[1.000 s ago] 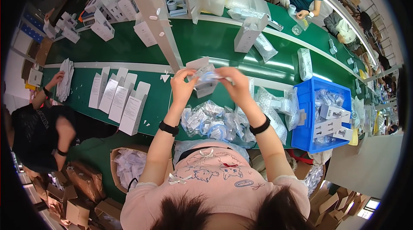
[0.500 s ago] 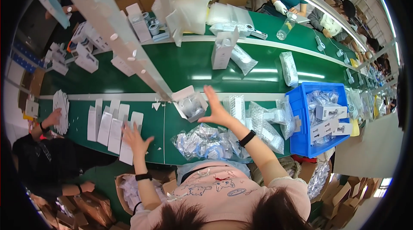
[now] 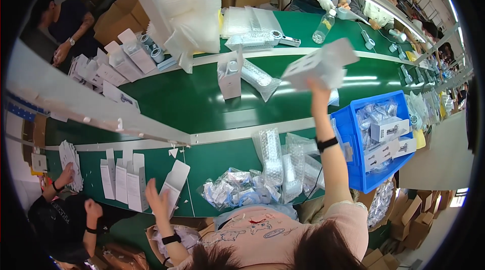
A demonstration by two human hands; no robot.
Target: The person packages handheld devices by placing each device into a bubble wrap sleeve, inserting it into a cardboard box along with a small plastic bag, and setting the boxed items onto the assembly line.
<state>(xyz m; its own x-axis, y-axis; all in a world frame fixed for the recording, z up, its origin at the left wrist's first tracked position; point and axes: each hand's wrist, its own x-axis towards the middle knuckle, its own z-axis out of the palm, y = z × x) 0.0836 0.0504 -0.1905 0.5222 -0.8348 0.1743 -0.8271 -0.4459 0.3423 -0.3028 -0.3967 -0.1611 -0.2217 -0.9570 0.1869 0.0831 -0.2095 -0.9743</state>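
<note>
A white open-flapped box (image 3: 316,68) is raised over the far green surface, gripped from its near side by my right hand (image 3: 319,90). Its contents are hidden from here. At the near left, my left hand (image 3: 157,200) has its fingers stretched out beside a tilted white carton (image 3: 175,181); whether they touch is unclear. Left of that carton, several upright white cartons (image 3: 135,181) stand in a row with raised flaps. Clear bags of small parts (image 3: 237,189) lie in front of my body, next to bubble-wrapped packs (image 3: 270,156).
A blue bin (image 3: 371,181) of bagged parts and small boxes stands at the right. Across the belt are another open box (image 3: 229,78), a bubble-wrapped pack (image 3: 260,79) and a clear bottle (image 3: 323,27). A slanted white post (image 3: 96,110) crosses the left. Other people work at left and far right.
My right hand has taken the open box off the near bench and lifted it away to the right. The carton by my left hand now stands apart and tilted. The whole view has shifted.
</note>
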